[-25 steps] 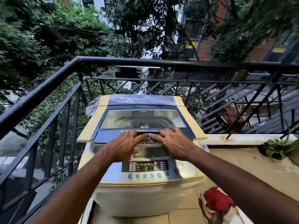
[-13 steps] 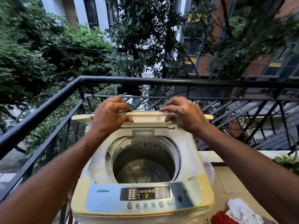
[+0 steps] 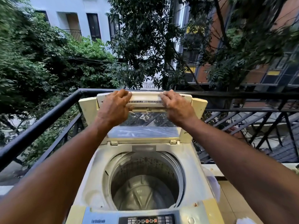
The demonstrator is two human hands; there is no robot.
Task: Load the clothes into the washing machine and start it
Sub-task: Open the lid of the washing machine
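Observation:
A cream top-loading washing machine (image 3: 95, 180) stands on a balcony right in front of me. Its folding lid (image 3: 145, 101) is raised upright at the back. My left hand (image 3: 113, 109) grips the lid's top edge on the left, fingers curled over it. My right hand (image 3: 174, 105) grips the same edge on the right. The steel drum (image 3: 145, 180) lies open below and holds no clothes that I can see. The control panel (image 3: 145, 220) shows at the bottom edge. No clothes are plainly in view.
A black metal railing (image 3: 48, 113) runs along the left and behind the machine. Trees and buildings lie beyond it. The yellowish tiled floor (image 3: 234, 199) is to the right, with a white scrap (image 3: 246, 221) at the bottom right corner.
Both hands have lifted the lid from closed and flat to upright at the back, exposing the drum. The view has moved closer over the machine.

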